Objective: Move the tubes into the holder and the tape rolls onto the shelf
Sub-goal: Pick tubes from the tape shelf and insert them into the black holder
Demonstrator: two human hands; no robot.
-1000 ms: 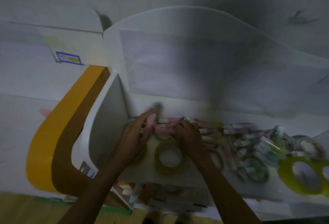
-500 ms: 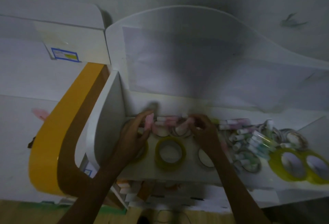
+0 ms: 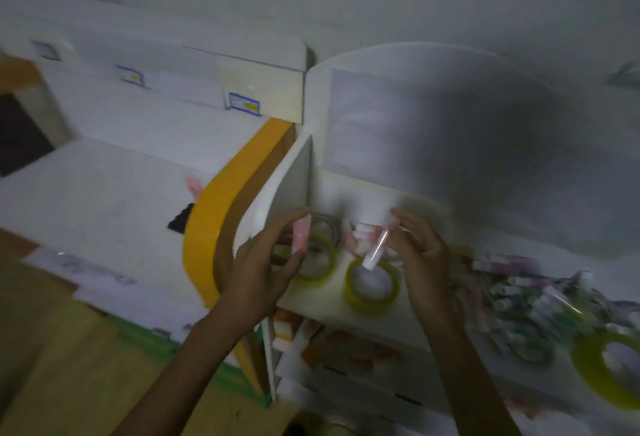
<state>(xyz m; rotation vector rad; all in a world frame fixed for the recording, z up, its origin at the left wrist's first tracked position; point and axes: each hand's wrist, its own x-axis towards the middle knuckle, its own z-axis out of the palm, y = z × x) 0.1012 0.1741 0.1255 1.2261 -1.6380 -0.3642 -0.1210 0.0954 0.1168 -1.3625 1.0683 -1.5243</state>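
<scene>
I see the left hand (image 3: 258,267) pinching a pink tube (image 3: 300,235) between thumb and fingers. The right hand (image 3: 420,255) grips a pale tube (image 3: 375,251), tilted, above a yellow tape roll (image 3: 371,283) on the white shelf (image 3: 322,300).

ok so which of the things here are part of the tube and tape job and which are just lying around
Job:
left hand holding a pink tube
right hand holding a clear tube
tape rolls on the shelf
tube pile

Lying about:
orange band
blue label
boxes under the shelf
</scene>
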